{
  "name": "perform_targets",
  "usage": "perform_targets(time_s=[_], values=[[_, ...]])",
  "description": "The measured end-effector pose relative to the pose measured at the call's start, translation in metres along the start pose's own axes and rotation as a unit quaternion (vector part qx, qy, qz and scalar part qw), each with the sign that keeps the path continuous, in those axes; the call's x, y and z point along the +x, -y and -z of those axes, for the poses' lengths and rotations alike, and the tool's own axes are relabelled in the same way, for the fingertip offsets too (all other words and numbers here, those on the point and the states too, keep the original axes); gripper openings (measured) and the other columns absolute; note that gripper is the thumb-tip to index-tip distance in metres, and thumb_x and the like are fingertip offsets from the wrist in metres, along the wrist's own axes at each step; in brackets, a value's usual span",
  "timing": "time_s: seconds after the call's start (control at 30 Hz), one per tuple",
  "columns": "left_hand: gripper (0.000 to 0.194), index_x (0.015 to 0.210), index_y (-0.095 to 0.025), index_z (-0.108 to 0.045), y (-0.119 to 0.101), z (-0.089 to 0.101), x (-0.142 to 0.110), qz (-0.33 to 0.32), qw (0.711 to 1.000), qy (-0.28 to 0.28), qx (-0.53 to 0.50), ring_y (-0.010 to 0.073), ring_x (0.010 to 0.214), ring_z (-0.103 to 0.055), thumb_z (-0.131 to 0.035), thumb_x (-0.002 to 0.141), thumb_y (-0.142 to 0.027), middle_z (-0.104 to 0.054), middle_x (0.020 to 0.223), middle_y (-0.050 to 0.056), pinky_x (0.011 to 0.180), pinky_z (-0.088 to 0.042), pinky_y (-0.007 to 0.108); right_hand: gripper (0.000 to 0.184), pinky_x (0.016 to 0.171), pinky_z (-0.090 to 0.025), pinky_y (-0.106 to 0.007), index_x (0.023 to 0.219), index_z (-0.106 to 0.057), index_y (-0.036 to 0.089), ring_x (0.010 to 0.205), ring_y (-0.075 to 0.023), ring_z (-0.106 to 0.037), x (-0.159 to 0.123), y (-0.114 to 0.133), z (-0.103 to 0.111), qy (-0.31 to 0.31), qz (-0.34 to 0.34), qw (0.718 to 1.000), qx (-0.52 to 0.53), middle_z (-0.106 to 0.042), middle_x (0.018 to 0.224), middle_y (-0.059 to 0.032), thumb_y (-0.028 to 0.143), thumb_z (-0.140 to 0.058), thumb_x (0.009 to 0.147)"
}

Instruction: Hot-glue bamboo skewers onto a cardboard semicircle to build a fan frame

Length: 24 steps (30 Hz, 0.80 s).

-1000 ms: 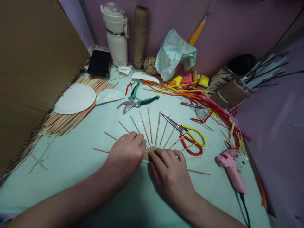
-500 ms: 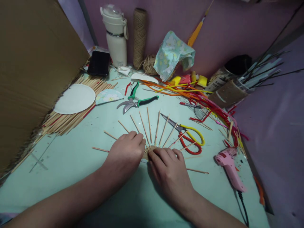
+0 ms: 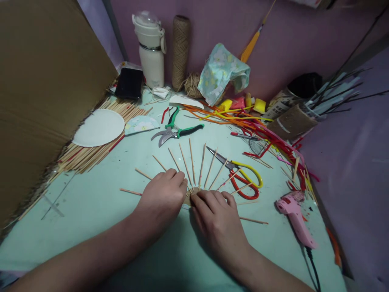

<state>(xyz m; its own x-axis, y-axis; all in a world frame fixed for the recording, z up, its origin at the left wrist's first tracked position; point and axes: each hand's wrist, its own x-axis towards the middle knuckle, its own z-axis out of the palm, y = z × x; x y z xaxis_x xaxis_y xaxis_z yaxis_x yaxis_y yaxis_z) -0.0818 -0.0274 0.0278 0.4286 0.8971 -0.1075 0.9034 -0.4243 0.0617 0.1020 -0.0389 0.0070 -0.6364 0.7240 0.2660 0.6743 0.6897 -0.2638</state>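
Thin wooden sticks [image 3: 191, 162] spread out like a fan on the table, their inner ends meeting at a small brown cardboard piece [image 3: 189, 199]. My left hand [image 3: 165, 192] is closed with curled fingers over the left side of this stick fan, its fingertips hidden beneath the knuckles. On the right, my right hand [image 3: 215, 215] grips the cardboard piece, with the fingers bent and pressed together; the thumb side is partly hidden. Scissors [image 3: 243, 178] with one red and one yellow handle lie under or beside the right-hand sticks.
Green-handled pruning shears [image 3: 173, 132] lie behind the fan. To the left, a white oval disc [image 3: 99, 127] rests on a pile of sticks [image 3: 88, 156]. A pink glue gun [image 3: 296, 217] lies at right. A white bottle [image 3: 151, 56] and twine roll [image 3: 180, 52] stand at the back.
The whole view has shifted slightly, so everything appears a little lower and further right. Both hands keep the same place on the stick fan.
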Motion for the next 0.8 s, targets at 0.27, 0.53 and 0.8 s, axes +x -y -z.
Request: perform_targets(time_s=[0.27,0.53,0.8], values=[[0.017,0.096,-0.014,-0.071,-0.005,0.006,0.003,0.039,0.998,0.052,-0.018,0.0279,0.091,-0.06,-0.06,0.086,-0.007,-0.068,0.097,0.01,0.071,-0.049,0.039,0.019,0.081,-0.034,-0.038,0.111,-0.066,0.018,0.087,-0.0203,-0.059,0.0,-0.001,0.0,-0.007,-0.001,1.0,0.008,-0.072,0.1,-0.0062,0.017,-0.052,0.099],[0.014,0.09,-0.014,-0.07,-0.003,0.004,0.002,0.029,0.999,0.028,-0.012,0.026,0.087,-0.059,-0.059,0.086,-0.006,-0.067,0.092,0.009,0.067,-0.047,0.037,0.02,0.083,-0.034,-0.037,0.114,-0.066,0.017,0.088,-0.0203,-0.059,0.0,-0.001,0.001,-0.001,0.0,1.0,0.005,-0.072,0.1,-0.0067,0.018,-0.051,0.1],[0.016,0.096,-0.014,-0.071,-0.004,0.003,0.002,0.033,0.998,0.043,-0.012,0.0279,0.091,-0.061,-0.059,0.087,-0.007,-0.068,0.096,0.009,0.072,-0.051,0.041,0.02,0.083,-0.033,-0.038,0.111,-0.067,0.017,0.087,-0.02,-0.058,0.001,-0.001,-0.001,-0.007,-0.004,1.0,0.011,-0.072,0.1,-0.0058,0.019,-0.049,0.101]])
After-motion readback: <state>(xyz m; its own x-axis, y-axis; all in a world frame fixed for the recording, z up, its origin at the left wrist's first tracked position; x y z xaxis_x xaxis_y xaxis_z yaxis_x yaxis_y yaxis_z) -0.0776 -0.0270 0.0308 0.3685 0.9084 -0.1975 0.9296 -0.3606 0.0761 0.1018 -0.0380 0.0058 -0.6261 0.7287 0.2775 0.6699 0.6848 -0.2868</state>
